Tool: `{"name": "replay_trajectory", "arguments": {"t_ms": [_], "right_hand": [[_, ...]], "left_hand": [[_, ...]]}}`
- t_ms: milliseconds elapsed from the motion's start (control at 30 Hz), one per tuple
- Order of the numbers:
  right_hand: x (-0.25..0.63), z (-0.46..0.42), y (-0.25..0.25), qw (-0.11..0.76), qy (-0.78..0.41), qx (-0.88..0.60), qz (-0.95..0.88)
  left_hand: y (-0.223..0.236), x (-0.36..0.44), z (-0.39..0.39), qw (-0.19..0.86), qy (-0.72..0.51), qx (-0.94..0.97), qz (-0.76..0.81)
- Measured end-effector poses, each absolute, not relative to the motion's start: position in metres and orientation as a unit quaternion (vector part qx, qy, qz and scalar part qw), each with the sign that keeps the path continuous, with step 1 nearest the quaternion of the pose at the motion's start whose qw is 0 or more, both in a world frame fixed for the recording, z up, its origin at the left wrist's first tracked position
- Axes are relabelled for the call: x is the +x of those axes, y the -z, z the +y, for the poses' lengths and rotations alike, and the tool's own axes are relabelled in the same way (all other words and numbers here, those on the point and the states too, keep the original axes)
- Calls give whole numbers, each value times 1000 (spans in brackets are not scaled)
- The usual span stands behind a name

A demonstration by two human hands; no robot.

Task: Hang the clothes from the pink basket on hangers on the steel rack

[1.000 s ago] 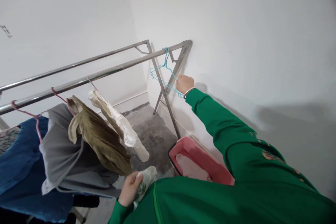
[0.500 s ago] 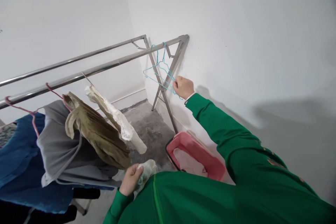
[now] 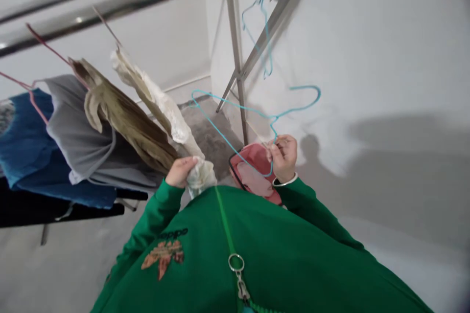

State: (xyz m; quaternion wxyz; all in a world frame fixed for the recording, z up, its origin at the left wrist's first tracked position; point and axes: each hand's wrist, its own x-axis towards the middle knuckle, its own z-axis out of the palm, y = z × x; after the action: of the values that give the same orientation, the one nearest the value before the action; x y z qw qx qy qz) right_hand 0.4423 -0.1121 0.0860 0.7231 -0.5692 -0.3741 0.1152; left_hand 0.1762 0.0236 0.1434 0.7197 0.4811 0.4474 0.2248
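My right hand [image 3: 284,157] is closed around one end of a light-blue wire clothes hanger [image 3: 235,105], which is off the rail with its hook pointing right. My left hand [image 3: 180,172] pinches a bunched pale garment [image 3: 201,176] in front of my body; its kind I cannot make out. A second blue hanger [image 3: 267,34] still hangs from the metal rack near its right end. Just beyond my left hand hang a white-and-tan garment [image 3: 161,102] and an olive garment [image 3: 128,112].
Grey [image 3: 84,132] and blue [image 3: 29,132] clothes hang at the left of the rack's rail [image 3: 147,0]. A pink basket [image 3: 253,156] with pale cloth inside stands on the floor below my right hand. A white wall [image 3: 385,58] runs along the right.
My right hand has taken one blue hanger off the rail and brought it in toward my body. The pale garment stays in my left hand. My view has tilted down.
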Motion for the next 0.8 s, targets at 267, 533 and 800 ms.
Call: {"name": "replay_trajectory", "arguments": {"t_ms": [267, 533, 800], "right_hand": [[430, -157, -114, 691, -257, -562, -376], [449, -205, -141, 524, -105, -710, -458], [444, -204, -155, 432, -343, -637, -539]], "left_hand": [[-157, 192, 51, 759, -262, 485, 346], [-142, 197, 58, 735, -305, 482, 368], [-122, 193, 59, 665, -333, 540, 393]]}}
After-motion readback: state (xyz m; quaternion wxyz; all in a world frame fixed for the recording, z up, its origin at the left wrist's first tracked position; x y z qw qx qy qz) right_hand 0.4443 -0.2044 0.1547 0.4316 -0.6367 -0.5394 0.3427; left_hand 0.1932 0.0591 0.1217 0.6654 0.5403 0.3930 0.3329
